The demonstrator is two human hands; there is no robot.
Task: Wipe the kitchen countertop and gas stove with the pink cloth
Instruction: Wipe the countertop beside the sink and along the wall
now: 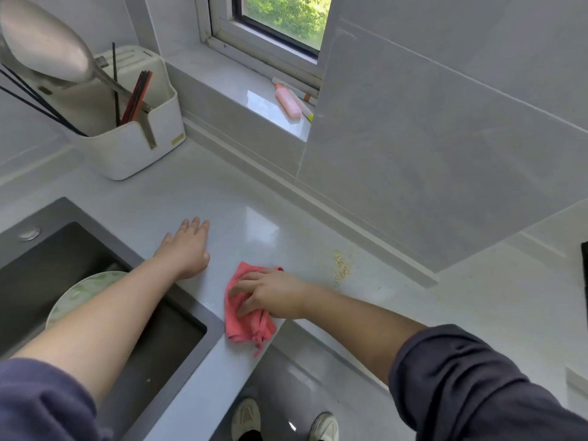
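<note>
The pink cloth lies bunched on the pale grey countertop, close to its front edge and just right of the sink. My right hand rests on top of the cloth with its fingers curled into the fabric. My left hand lies flat on the countertop with straight fingers, to the left of the cloth, beside the sink's rim. A patch of yellowish crumbs sits on the countertop to the right of the cloth. A dark sliver of the gas stove shows at the right edge.
A dark sink at the lower left holds a pale green plate under my left forearm. A white utensil holder with chopsticks and a ladle stands at the back left. A pink bottle lies on the window sill.
</note>
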